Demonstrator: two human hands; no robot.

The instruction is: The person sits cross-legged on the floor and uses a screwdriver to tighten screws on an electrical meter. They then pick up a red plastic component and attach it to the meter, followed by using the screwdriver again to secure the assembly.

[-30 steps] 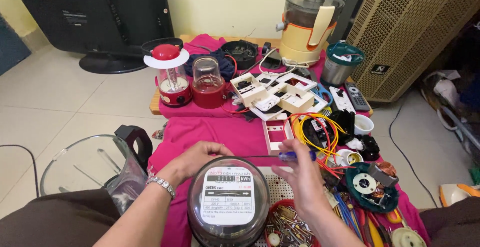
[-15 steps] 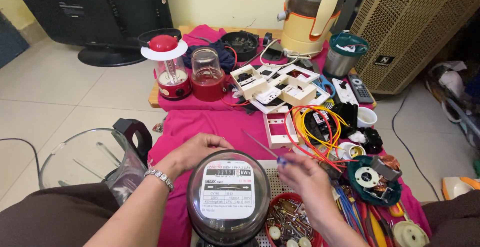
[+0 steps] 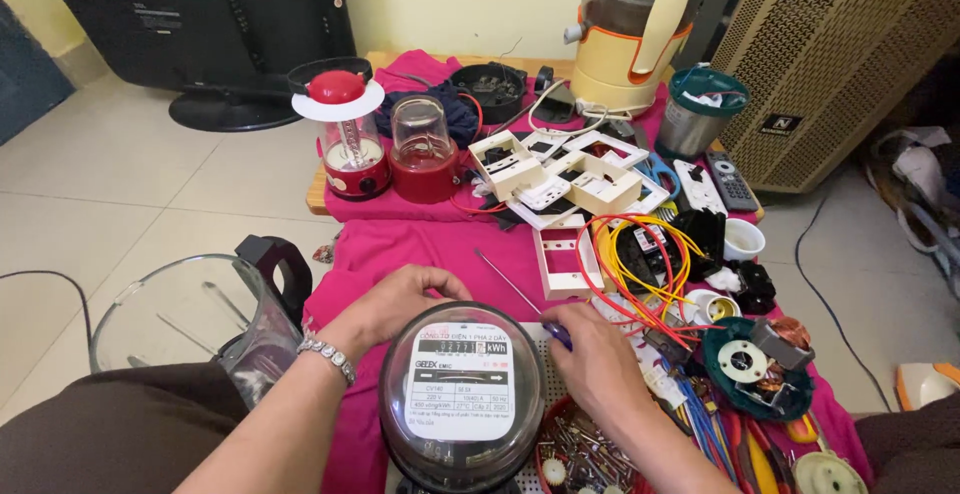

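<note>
At the six o'clock edge of the pink cloth [image 3: 400, 244], a round electricity meter [image 3: 462, 396] under a clear dome is found standing face-up between the two hands, evidently set there so that its dial plate stays readable while it is worked on. The left hand [image 3: 395, 299] is laid over the meter's rim at about ten o'clock, fingers curled and closed against the housing, a placement judged to steady the unit against turning. The right hand [image 3: 590, 354] is closed around the blue handle of a thin screwdriver [image 3: 510, 284], whose shaft is directed away toward eleven o'clock, tip lifted clear of the cloth and apart from the meter. A red bowl of small parts [image 3: 570, 454] is kept just beside the meter at four o'clock, within easy reach of the right hand. White switch frames [image 3: 560, 179] are grouped at twelve o'clock, with yellow and red wires [image 3: 640, 254] looped at two o'clock. A clear blender jug [image 3: 190, 319] is noted at nine o'clock, off the cloth. A red lantern [image 3: 345, 144] and a red-based grinder jar [image 3: 422, 154] are stood upright at eleven o'clock.
</note>
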